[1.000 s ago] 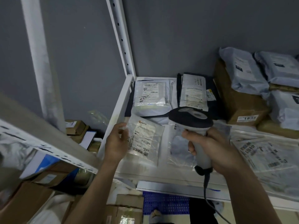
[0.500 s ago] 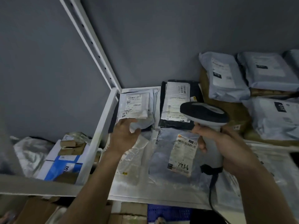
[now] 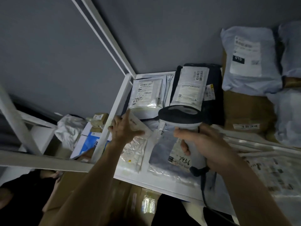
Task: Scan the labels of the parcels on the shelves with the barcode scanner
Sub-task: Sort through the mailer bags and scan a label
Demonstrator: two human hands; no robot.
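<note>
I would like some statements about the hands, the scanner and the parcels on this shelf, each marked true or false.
1. The right hand grips the barcode scanner by its handle. True.
2. The left hand holds a cardboard box. False: it rests on a clear plastic parcel on the white shelf.
3. A label with the handwritten number 7936 lies beside the scanner handle. True.
4. The scanner is cordless. False: a dark cable hangs from its base.
5. Grey mailer bags sit on a brown box at the right. True.
</note>
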